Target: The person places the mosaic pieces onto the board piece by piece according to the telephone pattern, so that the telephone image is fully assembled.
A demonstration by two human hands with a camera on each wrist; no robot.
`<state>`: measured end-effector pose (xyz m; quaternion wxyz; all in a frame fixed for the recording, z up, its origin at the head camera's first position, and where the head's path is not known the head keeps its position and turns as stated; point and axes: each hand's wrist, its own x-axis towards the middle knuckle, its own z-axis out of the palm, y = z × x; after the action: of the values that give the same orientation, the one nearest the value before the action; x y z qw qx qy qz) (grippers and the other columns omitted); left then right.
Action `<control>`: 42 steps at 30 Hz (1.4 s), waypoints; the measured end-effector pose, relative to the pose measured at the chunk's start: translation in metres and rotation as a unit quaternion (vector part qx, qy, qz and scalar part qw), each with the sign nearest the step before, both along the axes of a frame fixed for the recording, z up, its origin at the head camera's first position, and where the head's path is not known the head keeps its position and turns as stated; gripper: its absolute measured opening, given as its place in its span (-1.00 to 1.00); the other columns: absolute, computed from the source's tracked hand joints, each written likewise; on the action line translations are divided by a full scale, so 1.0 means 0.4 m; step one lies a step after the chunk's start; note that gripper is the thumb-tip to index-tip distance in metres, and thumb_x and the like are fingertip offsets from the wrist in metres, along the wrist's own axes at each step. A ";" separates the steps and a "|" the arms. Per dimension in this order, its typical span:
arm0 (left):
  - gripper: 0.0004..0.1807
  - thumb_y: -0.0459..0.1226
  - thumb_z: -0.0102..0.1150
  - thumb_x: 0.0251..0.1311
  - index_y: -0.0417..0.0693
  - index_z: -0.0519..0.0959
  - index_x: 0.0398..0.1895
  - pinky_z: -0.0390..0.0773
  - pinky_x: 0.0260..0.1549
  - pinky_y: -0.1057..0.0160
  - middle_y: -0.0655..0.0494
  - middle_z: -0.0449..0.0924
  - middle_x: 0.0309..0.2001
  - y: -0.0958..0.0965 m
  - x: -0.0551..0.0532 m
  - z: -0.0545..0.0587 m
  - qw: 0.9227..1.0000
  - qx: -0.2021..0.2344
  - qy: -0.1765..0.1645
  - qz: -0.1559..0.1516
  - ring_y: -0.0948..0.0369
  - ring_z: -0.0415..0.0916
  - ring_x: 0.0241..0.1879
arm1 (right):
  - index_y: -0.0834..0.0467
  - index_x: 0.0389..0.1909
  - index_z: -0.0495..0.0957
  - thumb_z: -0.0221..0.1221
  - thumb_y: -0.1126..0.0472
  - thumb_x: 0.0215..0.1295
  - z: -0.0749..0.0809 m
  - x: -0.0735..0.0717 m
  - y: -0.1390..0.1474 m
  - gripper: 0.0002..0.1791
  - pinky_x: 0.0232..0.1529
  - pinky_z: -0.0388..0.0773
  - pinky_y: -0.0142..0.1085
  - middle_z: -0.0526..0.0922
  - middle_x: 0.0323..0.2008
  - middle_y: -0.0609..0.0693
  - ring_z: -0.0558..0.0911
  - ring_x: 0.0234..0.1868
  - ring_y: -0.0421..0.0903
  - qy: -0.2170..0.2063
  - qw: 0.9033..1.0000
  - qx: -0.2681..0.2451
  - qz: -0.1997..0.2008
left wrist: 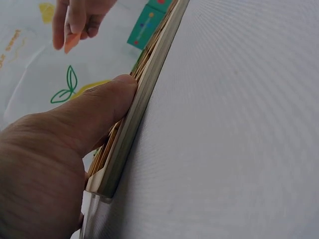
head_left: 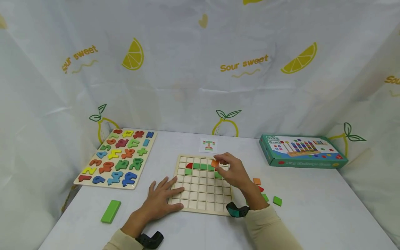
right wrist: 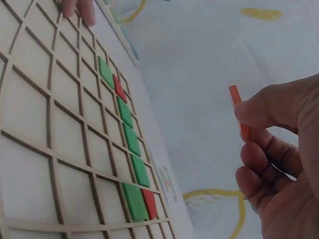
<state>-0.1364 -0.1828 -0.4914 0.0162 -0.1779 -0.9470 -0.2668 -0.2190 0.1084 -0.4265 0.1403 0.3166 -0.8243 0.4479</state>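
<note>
My right hand [head_left: 232,172] pinches an orange square tile [right wrist: 239,112] between thumb and fingers, raised over the upper right of a wooden grid board [head_left: 202,205]. Spread fingers of my left hand [head_left: 160,199] rest on the board's left side, with the thumb [left wrist: 107,102] along its near edge. Near the top of the grid, a red quarter-round tile [head_left: 189,165] starts a row of green square tiles [head_left: 203,167]. One green tile [head_left: 188,172] sits below the left end and another below the right. The right wrist view shows a second red tile [right wrist: 149,203] at the right end.
Behind the board lies a pattern card [head_left: 208,146]. Loose tiles, including an orange one [head_left: 257,181] and a green one [head_left: 277,200], lie to the right. A letter puzzle board [head_left: 137,180] and a green block [head_left: 110,211] are left; a green game box [head_left: 300,162] stands back right.
</note>
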 end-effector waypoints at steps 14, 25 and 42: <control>-0.35 0.25 0.26 0.03 0.25 0.57 0.19 -0.29 0.22 -0.36 0.09 0.19 0.43 0.002 -0.001 0.001 1.000 -0.008 0.001 0.002 -0.10 -0.07 0.43 | 0.32 -0.03 0.62 0.28 0.43 0.12 -0.084 -0.041 -0.076 -0.66 -0.25 0.40 -0.13 0.62 -0.25 -0.02 0.44 -0.23 0.07 -0.069 0.995 0.067 -0.003; -0.36 0.23 0.28 0.02 0.26 0.58 0.19 -0.29 0.22 -0.36 0.09 0.20 0.42 0.003 0.000 0.003 1.000 -0.009 0.004 0.003 -0.10 -0.05 0.43 | 0.32 -0.06 0.64 0.23 0.49 0.06 -0.115 -0.059 -0.088 -0.64 -0.12 0.46 -0.08 0.65 -0.22 0.05 0.48 -0.17 0.02 -0.053 0.993 0.102 0.010; -0.36 0.22 0.29 0.02 0.25 0.58 0.19 -0.29 0.22 -0.36 0.09 0.19 0.43 0.004 -0.001 0.005 1.000 -0.009 -0.002 0.005 -0.10 -0.07 0.43 | 0.26 0.08 0.58 0.31 0.41 0.13 -0.031 -0.023 -0.025 -0.56 -0.14 0.44 0.05 0.62 -0.14 0.14 0.46 -0.09 0.15 -0.044 0.995 0.082 -0.020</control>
<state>-0.1367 -0.1814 -0.4896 0.0143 -0.1727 -0.9504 -0.2584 -0.2283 0.0984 -0.4388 0.0864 0.2904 -0.8700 0.3890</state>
